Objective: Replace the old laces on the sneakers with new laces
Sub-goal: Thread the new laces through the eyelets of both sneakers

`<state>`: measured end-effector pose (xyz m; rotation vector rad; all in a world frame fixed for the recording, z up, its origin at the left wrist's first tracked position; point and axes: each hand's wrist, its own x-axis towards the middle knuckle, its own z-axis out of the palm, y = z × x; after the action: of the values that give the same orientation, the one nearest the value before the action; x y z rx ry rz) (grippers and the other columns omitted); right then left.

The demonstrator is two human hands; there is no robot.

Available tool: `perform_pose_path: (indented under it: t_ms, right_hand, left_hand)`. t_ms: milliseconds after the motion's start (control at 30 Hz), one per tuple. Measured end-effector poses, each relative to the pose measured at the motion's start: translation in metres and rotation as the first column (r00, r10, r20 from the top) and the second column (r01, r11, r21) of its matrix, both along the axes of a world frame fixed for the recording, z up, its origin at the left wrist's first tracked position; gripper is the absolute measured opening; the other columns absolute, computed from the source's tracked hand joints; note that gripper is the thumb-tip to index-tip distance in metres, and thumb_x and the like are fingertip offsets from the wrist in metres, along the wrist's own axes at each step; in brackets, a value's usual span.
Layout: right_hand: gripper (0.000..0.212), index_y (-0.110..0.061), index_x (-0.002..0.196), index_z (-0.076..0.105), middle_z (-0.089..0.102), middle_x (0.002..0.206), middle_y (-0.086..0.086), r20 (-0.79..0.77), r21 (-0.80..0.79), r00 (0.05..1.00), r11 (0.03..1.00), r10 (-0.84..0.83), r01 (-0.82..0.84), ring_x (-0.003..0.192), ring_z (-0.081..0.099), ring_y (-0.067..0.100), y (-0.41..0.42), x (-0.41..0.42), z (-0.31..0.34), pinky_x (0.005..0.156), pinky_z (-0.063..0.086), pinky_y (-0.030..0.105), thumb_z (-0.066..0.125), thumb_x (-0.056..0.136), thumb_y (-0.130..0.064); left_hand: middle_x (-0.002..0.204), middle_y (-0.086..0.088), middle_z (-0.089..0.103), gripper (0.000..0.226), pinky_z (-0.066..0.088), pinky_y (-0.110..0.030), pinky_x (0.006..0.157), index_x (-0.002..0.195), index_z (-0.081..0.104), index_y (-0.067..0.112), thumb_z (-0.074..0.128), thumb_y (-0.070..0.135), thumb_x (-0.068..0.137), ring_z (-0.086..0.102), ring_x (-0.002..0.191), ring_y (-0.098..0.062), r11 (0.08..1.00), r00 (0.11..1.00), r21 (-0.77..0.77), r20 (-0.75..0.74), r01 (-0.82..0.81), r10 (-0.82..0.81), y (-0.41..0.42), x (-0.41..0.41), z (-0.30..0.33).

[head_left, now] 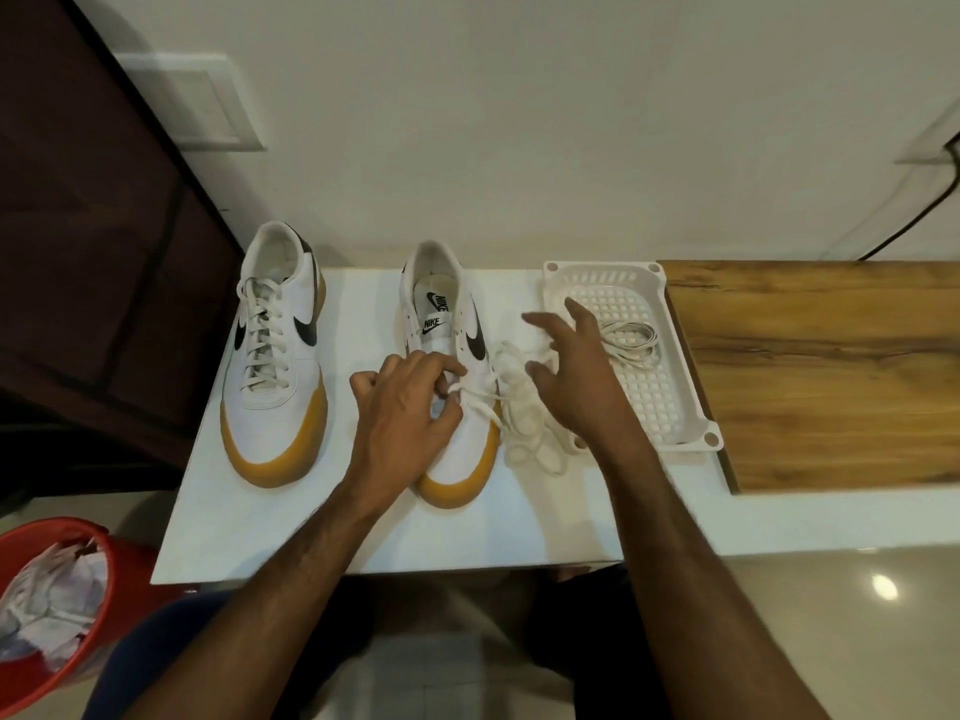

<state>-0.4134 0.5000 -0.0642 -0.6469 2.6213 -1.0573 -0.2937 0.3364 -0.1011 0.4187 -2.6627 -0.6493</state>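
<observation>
Two white sneakers with tan soles stand on a white table (291,522). The left sneaker (275,356) is fully laced. The right sneaker (452,324) has most eyelets bare, with a lace only near its toe. My left hand (405,407) rests on this shoe and pinches the lace at the lowest eyelets. A loose heap of white lace (524,418) trails off the shoe to its right. My right hand (576,371) hovers over that heap with fingers spread, holding nothing. A coiled lace (631,343) lies in a white perforated basket (675,402).
A wooden board (831,371) covers the table to the right of the basket. A red bin (57,600) with crumpled paper stands on the floor at lower left. A dark cabinet (93,226) is at the left, and a white wall is behind the table.
</observation>
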Motion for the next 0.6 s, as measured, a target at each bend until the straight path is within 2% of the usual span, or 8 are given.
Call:
perform_pose_path:
  t_ms: [67, 133, 167, 233, 367, 467, 533, 600]
  right_hand:
    - [0.036, -0.024, 0.127, 0.063, 0.037, 0.152, 0.008, -0.129, 0.227, 0.99, 0.974, 0.05, -0.02, 0.134, 0.046, 0.031, 0.001, 0.004, -0.002, 0.104, 0.047, 0.047, 0.071, 0.092, -0.02]
    - [0.018, -0.026, 0.104, 0.07, 0.055, 0.121, -0.001, -0.091, 0.202, 0.989, 0.975, 0.117, -0.097, 0.112, 0.056, 0.022, -0.001, 0.01, 0.001, 0.096, 0.048, 0.048, 0.075, 0.088, -0.032]
    - [0.015, -0.027, 0.095, 0.071, 0.059, 0.107, -0.007, -0.024, 0.168, 0.985, 0.972, 0.168, -0.162, 0.1, 0.058, 0.016, -0.003, 0.015, 0.004, 0.092, 0.05, 0.047, 0.076, 0.086, -0.037]
    - [0.02, -0.026, 0.088, 0.071, 0.063, 0.095, -0.011, 0.076, 0.159, 0.962, 0.949, 0.262, -0.271, 0.086, 0.059, 0.007, -0.012, 0.025, 0.005, 0.089, 0.051, 0.043, 0.079, 0.082, -0.044]
    - [0.02, -0.027, 0.089, 0.068, 0.067, 0.085, -0.013, 0.03, 0.181, 0.969, 0.952, 0.246, -0.247, 0.085, 0.063, 0.009, -0.03, 0.041, -0.003, 0.088, 0.051, 0.042, 0.078, 0.083, -0.044]
    - [0.017, -0.027, 0.086, 0.065, 0.067, 0.082, -0.013, 0.059, 0.168, 0.981, 0.967, 0.186, -0.194, 0.083, 0.064, 0.009, -0.035, 0.042, -0.012, 0.088, 0.053, 0.043, 0.079, 0.085, -0.037]
    - [0.019, -0.026, 0.089, 0.064, 0.067, 0.089, -0.012, 0.083, 0.136, 0.984, 0.977, 0.155, -0.166, 0.084, 0.063, 0.009, -0.035, 0.041, -0.016, 0.088, 0.053, 0.041, 0.081, 0.083, -0.034]
    - [0.023, -0.026, 0.095, 0.063, 0.065, 0.095, -0.01, 0.084, 0.093, 0.985, 0.983, 0.151, -0.159, 0.088, 0.063, 0.01, -0.035, 0.041, -0.018, 0.089, 0.052, 0.042, 0.082, 0.082, -0.032]
  left_hand:
    - [0.092, 0.015, 0.058, 0.017, 0.014, -0.031, 0.076, 0.106, 0.062, 0.032, 0.065, 0.025, 0.09, 0.054, 0.093, -0.013, 0.998, 1.0, -0.052, 0.005, -0.021, 0.022, -0.002, 0.0, 0.001]
    - [0.091, 0.015, 0.057, 0.013, 0.014, -0.031, 0.076, 0.103, 0.059, 0.031, 0.063, 0.024, 0.092, 0.053, 0.091, -0.014, 0.997, 0.999, -0.07, 0.008, -0.038, 0.039, -0.005, 0.0, 0.002]
    - [0.091, 0.015, 0.057, 0.012, 0.015, -0.031, 0.077, 0.102, 0.058, 0.031, 0.062, 0.024, 0.093, 0.053, 0.091, -0.015, 0.997, 0.999, -0.065, 0.008, -0.042, 0.043, -0.008, 0.0, 0.002]
    - [0.09, 0.013, 0.061, 0.01, 0.017, -0.032, 0.078, 0.101, 0.056, 0.028, 0.062, 0.023, 0.095, 0.054, 0.089, -0.015, 0.998, 0.999, -0.04, 0.001, -0.048, 0.048, -0.012, -0.001, 0.002]
    - [0.087, 0.01, 0.058, 0.011, 0.024, -0.035, 0.082, 0.104, 0.053, 0.021, 0.061, 0.016, 0.098, 0.055, 0.084, -0.017, 0.998, 1.0, 0.057, -0.018, -0.014, 0.015, -0.021, -0.002, 0.002]
    - [0.101, 0.013, 0.059, 0.016, 0.028, -0.038, 0.085, 0.107, 0.054, 0.027, 0.052, 0.014, 0.099, 0.053, 0.097, -0.016, 0.985, 0.985, 0.059, 0.049, 0.16, -0.163, -0.031, 0.002, 0.004]
    - [0.117, 0.018, 0.057, 0.023, 0.026, -0.037, 0.089, 0.115, 0.054, 0.036, 0.053, 0.024, 0.096, 0.045, 0.106, -0.008, 0.953, 0.95, 0.155, 0.131, 0.261, -0.282, -0.041, 0.006, 0.008]
    - [0.129, 0.024, 0.049, 0.039, 0.022, -0.035, 0.089, 0.126, 0.05, 0.044, 0.063, 0.042, 0.09, 0.037, 0.112, -0.004, 0.933, 0.916, 0.176, 0.2, 0.315, -0.347, -0.047, 0.01, 0.009]
